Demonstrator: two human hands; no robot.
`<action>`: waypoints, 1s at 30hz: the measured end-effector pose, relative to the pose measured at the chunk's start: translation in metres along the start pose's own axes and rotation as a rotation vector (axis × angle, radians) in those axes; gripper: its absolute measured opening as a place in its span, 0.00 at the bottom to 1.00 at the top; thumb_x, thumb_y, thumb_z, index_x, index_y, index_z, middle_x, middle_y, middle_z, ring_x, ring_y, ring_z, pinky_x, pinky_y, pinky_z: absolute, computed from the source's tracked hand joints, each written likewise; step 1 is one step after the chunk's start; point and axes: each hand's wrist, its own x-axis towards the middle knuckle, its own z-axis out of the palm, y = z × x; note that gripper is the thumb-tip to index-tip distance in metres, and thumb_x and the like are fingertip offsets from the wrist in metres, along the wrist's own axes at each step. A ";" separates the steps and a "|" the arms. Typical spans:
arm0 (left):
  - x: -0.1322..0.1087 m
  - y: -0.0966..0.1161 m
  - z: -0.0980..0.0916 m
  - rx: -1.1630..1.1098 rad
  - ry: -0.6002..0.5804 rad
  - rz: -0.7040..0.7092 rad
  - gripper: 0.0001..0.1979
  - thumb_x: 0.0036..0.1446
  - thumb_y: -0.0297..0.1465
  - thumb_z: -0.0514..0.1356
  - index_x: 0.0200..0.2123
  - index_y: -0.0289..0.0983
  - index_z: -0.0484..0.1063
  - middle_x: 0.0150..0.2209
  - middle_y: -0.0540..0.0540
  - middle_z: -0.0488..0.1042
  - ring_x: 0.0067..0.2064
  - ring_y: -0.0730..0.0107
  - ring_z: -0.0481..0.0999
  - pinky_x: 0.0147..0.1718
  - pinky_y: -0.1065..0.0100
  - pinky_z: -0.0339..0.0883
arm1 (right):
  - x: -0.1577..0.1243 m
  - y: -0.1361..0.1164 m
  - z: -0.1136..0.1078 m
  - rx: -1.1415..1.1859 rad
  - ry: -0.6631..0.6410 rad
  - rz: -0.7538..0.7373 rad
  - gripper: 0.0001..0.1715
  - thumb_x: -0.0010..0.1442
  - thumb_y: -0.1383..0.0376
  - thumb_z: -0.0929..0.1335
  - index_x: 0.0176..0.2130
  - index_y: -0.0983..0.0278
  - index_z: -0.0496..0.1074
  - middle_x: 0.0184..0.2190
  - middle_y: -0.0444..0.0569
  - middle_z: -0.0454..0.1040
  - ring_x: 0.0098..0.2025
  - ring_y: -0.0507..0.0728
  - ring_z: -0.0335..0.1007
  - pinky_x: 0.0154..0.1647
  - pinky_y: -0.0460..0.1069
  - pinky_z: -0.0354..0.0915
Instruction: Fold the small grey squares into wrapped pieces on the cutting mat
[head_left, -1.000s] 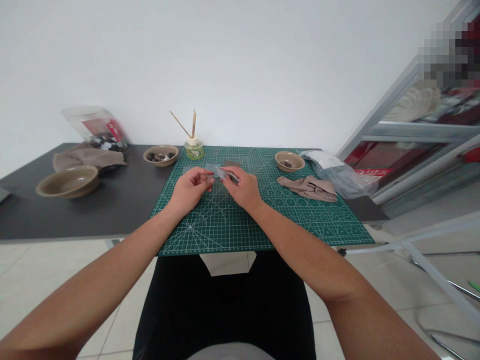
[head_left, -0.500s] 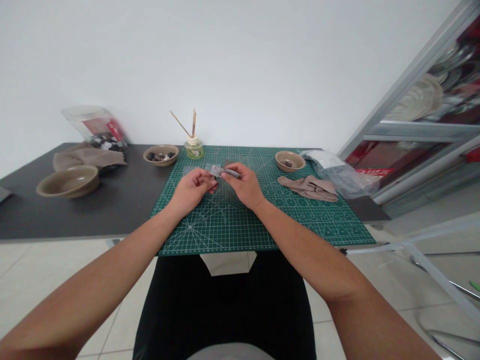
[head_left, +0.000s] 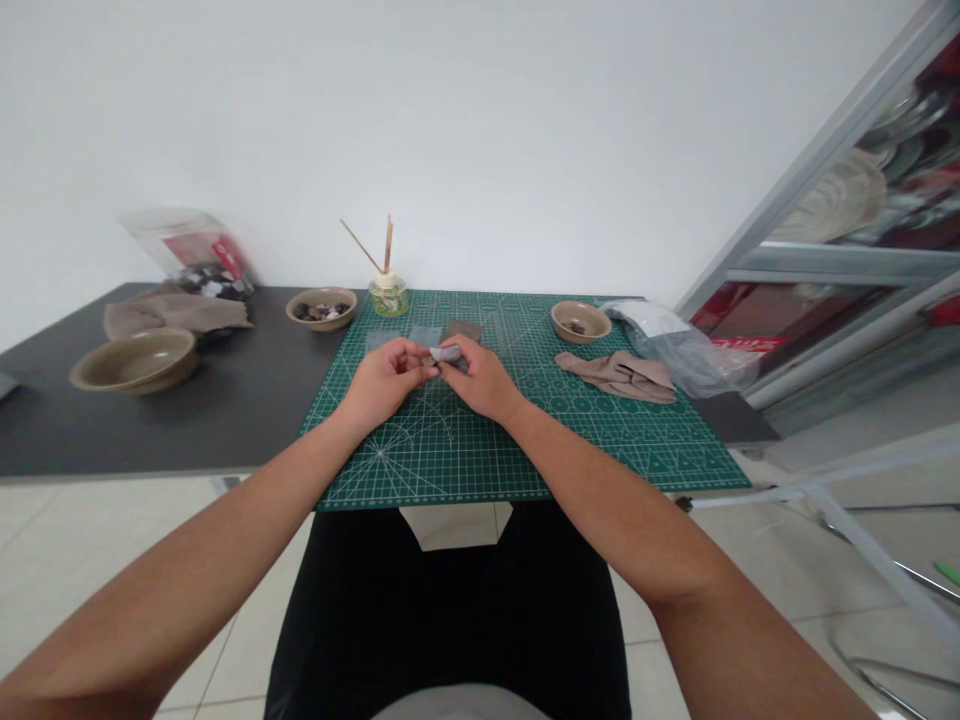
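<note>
Over the cutting mat point(head_left: 420, 460) my two hands meet, fingertips nearly touching. My right hand point(head_left: 484, 380) pinches a folded grey piece of sandpaper point(head_left: 448, 354), its pale edge showing between the hands. My left hand point(head_left: 382, 385) has its fingers bent and closed against the thumb, beside the sandpaper; whatever small thing they hold is hidden. Just beyond the hands lie flat squares that look like sandpaper: a grey one point(head_left: 382, 340), a blue-grey one point(head_left: 426, 335) and a brown one point(head_left: 465, 328).
A bowl of pebbles point(head_left: 321, 310), a reed diffuser point(head_left: 388, 296) and a small bowl point(head_left: 580, 322) with a few stones stand at the back. A brown cloth point(head_left: 622, 377) and plastic bag point(head_left: 682, 345) lie right. Leftward are a larger bowl point(head_left: 135, 362), another cloth point(head_left: 176, 312) and a clear jar point(head_left: 191, 250).
My right hand has brought the grey sandpaper closer to my left fingers and turned it. The flat squares behind the hands show more fully now.
</note>
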 end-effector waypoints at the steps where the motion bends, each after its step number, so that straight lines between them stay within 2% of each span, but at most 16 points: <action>1: 0.000 0.000 0.000 0.007 0.001 -0.002 0.17 0.44 0.38 0.71 0.35 0.37 0.72 0.21 0.55 0.69 0.24 0.73 0.67 0.26 0.70 0.60 | 0.000 0.000 0.000 0.005 -0.003 0.003 0.09 0.60 0.63 0.68 0.41 0.63 0.73 0.33 0.44 0.76 0.34 0.53 0.69 0.38 0.47 0.62; 12: -0.001 -0.001 -0.001 0.073 -0.025 -0.018 0.14 0.47 0.37 0.68 0.36 0.38 0.72 0.22 0.55 0.71 0.24 0.72 0.69 0.26 0.70 0.60 | 0.005 0.007 -0.002 0.081 -0.051 0.090 0.10 0.60 0.58 0.69 0.36 0.63 0.74 0.33 0.45 0.77 0.35 0.54 0.70 0.41 0.48 0.63; 21: 0.000 -0.003 0.001 -0.069 -0.046 -0.051 0.15 0.45 0.35 0.68 0.35 0.38 0.70 0.22 0.55 0.72 0.25 0.71 0.71 0.27 0.69 0.65 | 0.007 0.008 -0.003 0.227 -0.100 0.132 0.14 0.57 0.57 0.71 0.39 0.65 0.75 0.34 0.45 0.78 0.36 0.54 0.72 0.40 0.48 0.65; 30: -0.002 0.003 0.002 -0.098 -0.054 -0.080 0.16 0.44 0.36 0.70 0.33 0.38 0.69 0.22 0.54 0.72 0.25 0.71 0.72 0.27 0.69 0.65 | 0.003 0.003 -0.002 0.184 -0.074 0.137 0.14 0.59 0.56 0.70 0.40 0.63 0.76 0.34 0.46 0.79 0.35 0.54 0.72 0.39 0.48 0.65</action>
